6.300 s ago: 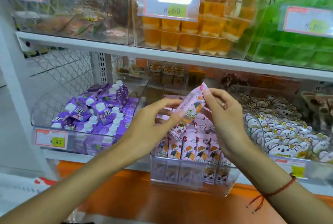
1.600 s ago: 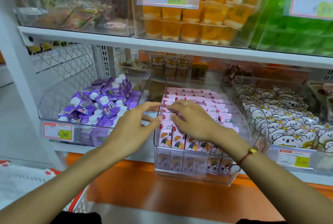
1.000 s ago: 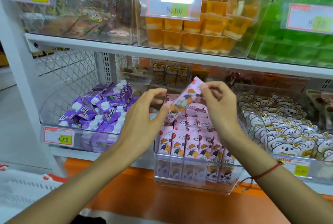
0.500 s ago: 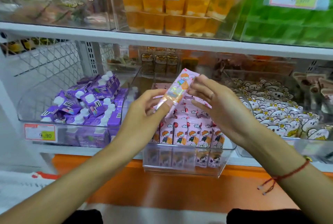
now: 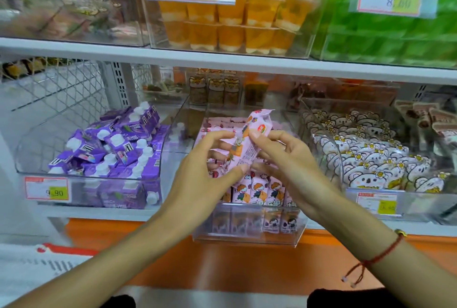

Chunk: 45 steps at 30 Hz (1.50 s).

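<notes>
1. so, a pink snack pack is held in the air over the clear bin at the middle of the lower shelf, just above the rows of like pink packs standing upright in that bin.
2. its long axis is tilted: the lower end sits toward 7 o'clock, by the left thumb, and the crimped upper end points to about 1 o'clock, up and toward the back of the shelf.
3. a panel of small print shows on the side turned to the camera.
4. the left hand comes in from 7 o'clock with its palm turned to the right. its thumb presses at the pack's lower end and its fingers curl round the far side, so it grips the pack.
5. the right hand comes in from 5 o'clock with its palm turned to the left. its thumb and forefinger pinch the pack's upper half, and its other fingers are loosely bent below. a red string bracelet lies round that wrist.
6. at 9 o'clock from the pack, purple cartons with white caps lie tumbled in their own clear bin.
7. at 3 o'clock, koala-print packs fill the neighbouring bin.
8. at 12 o'clock, on the upper shelf, stand orange jelly cups, with green packs toward 2 o'clock.
</notes>
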Available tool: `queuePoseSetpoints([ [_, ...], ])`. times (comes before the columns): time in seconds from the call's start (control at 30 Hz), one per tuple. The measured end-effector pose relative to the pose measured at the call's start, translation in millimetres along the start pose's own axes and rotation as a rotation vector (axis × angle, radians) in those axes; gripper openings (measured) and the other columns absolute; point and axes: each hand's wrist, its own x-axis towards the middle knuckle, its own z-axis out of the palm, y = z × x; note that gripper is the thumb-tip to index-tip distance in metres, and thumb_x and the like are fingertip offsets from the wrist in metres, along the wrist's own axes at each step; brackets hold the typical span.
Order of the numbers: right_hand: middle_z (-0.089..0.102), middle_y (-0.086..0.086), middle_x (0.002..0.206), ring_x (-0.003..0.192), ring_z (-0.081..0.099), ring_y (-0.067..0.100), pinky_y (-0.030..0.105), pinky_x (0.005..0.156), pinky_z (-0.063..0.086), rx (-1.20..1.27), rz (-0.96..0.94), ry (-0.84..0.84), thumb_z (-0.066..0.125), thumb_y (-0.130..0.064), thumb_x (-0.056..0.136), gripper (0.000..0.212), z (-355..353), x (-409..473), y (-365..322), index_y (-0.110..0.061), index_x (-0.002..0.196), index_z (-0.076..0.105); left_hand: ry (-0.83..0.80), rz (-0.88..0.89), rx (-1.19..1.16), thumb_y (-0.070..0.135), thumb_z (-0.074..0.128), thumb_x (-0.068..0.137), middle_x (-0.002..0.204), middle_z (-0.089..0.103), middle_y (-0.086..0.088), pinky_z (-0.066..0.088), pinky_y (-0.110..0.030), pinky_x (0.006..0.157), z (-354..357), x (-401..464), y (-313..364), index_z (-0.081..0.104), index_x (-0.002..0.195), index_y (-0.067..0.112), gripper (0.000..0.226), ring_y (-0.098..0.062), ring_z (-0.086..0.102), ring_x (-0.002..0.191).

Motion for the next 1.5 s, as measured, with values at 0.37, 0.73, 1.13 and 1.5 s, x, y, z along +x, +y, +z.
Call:
queuePoseSetpoints([
  [0.37,0.073,-0.002,0.095,0.088,0.069,0.010,0.023,0.081,0.055,-0.209,-0.292,-0.002,0.073,-0.015,0.081,0.025,3,-8,-2,-0.012,0.104,0.066,-0.001,0.079,0.046,0.025,0.072,0.083,0.106,0.064,0.023,0.048,-0.018,0.087,-2,1,7,0.057,0.106,0.033,0.029,0.006,0.058,0.103],
  [0.73,0.064,0.000,0.070,0.056,0.056,0.006,0.015,0.050,0.045,-0.247,-0.059,0.027,0.060,-0.022,0.092,0.019,-2,-3,-6,-0.013,0.107,0.068,-0.195,-0.443,-0.491,0.031,0.055,0.094,0.086,0.076,0.005,0.051,-0.010,0.058,-10,10,18,0.070,0.105,0.017,0.023,0.001,0.070,0.072],
  [1.13,0.065,-0.004,0.113,0.108,0.062,0.006,0.019,0.085,0.052,-0.399,-0.406,-0.179,0.065,-0.006,0.087,0.030,-4,-10,-5,-0.021,0.113,0.059,-0.148,-0.086,-0.263,-0.006,0.058,0.089,0.121,0.063,0.005,0.041,-0.017,0.104,-21,12,17,0.057,0.117,0.019,0.038,0.000,0.057,0.116],
  [1.5,0.054,-0.020,0.129,0.120,0.050,-0.004,0.012,0.097,0.041,-0.562,-0.508,-0.157,0.073,-0.026,0.082,0.070,4,-12,5,-0.035,0.141,0.036,0.043,-0.228,-0.539,0.016,0.064,0.087,0.113,0.070,-0.006,0.057,-0.028,0.084,-21,16,19,0.056,0.121,0.009,0.036,-0.014,0.069,0.101],
])
